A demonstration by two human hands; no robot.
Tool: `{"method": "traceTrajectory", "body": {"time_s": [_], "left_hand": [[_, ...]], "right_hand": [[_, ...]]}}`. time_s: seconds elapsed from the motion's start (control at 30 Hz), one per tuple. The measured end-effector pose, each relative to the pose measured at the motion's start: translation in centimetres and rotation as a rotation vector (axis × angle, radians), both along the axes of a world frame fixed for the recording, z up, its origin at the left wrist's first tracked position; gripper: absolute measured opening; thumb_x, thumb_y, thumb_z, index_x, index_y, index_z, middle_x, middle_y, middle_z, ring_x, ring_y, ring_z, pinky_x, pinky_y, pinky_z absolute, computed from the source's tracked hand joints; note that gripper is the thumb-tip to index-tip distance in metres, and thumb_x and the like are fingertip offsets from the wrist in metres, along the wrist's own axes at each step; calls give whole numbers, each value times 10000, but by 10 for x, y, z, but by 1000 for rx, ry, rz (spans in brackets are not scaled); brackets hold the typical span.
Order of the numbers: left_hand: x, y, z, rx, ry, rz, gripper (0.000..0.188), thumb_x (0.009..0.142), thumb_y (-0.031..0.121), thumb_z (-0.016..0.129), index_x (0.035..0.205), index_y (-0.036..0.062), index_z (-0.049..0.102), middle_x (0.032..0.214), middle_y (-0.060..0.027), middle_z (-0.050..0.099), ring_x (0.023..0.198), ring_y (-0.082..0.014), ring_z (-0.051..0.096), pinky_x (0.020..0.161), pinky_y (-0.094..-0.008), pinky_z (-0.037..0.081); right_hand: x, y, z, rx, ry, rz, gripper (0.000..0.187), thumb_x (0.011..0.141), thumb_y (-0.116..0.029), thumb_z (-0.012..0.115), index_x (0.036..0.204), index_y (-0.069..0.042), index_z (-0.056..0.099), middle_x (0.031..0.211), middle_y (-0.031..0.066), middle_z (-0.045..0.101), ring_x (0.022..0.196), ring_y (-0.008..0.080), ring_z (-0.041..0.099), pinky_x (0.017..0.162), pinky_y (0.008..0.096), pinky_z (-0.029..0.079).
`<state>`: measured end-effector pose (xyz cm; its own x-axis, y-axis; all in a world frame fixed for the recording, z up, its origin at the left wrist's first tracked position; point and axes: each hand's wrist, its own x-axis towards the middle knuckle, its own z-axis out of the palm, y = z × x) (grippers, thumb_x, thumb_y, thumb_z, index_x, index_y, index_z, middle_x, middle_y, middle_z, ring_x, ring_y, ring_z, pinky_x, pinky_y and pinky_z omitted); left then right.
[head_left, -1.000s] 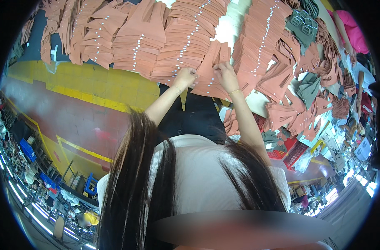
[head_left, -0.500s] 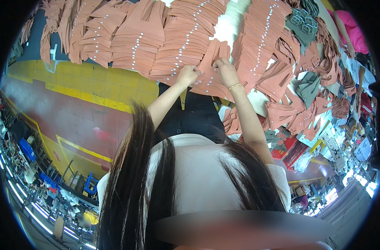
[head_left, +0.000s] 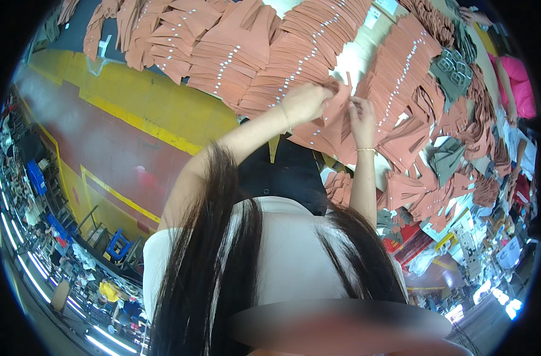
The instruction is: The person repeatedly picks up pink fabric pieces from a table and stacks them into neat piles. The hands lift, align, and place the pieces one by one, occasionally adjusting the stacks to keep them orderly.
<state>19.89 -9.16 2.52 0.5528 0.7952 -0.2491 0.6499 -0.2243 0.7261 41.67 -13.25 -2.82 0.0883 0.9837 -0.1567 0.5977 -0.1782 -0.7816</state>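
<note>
Salmon-coloured cut fabric pieces [head_left: 309,53], many with small white stickers, lie in overlapping rows on the table. One loose salmon fabric piece [head_left: 338,121] is lifted and bent up near the table's front edge. My left hand [head_left: 307,102] is closed on its upper left part, with the fingertips partly hidden by the cloth. On the other side, my right hand [head_left: 363,120] pinches the piece's right edge between thumb and fingers. A gold bracelet [head_left: 366,150] circles my right wrist.
Another salmon row [head_left: 401,68] lies right of my hands, past a strip of pale table surface [head_left: 356,53]. Dark green fabric pieces [head_left: 451,74] sit farther right, near a person in pink [head_left: 519,86]. A red crate [head_left: 414,246] stands below the table's right side; a yellow-edged floor [head_left: 146,107] is left.
Both hands have shifted right in view, and the piece that lay flatter is now raised and folded up between them. My left hand has come across onto it. The whole view has turned slightly.
</note>
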Motion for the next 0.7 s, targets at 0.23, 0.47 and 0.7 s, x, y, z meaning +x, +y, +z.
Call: {"method": "traceTrajectory", "body": {"time_s": [0.23, 0.47, 0.7], "left_hand": [[-116, 97, 27, -330, -357, 419, 390, 849, 151, 629, 1206, 10, 559, 1070, -159, 641, 728, -248, 686, 609, -307, 561], [-200, 131, -20, -421, 40, 663, 502, 847, 110, 637, 1286, -49, 451, 1188, -199, 580, 608, -207, 678, 509, -232, 527], [-209, 142, -32, -387, 190, 530, 500, 845, 116, 633, 1302, 11, 458, 1205, -194, 571, 573, -194, 665, 465, -265, 498]], "right_hand": [[1, -1, 6, -55, -51, 55, 135, 874, -73, 571, 985, -14, 620, 891, 106, 568, 782, 220, 610, 698, 320, 488], [-22, -12, 10, -64, -49, 136, 135, 876, -91, 581, 981, -14, 615, 894, 116, 579, 762, 220, 612, 707, 312, 492], [-27, -13, 14, -71, -24, 158, 145, 887, -101, 579, 995, -12, 617, 878, 108, 568, 766, 208, 592, 713, 303, 479]]}}
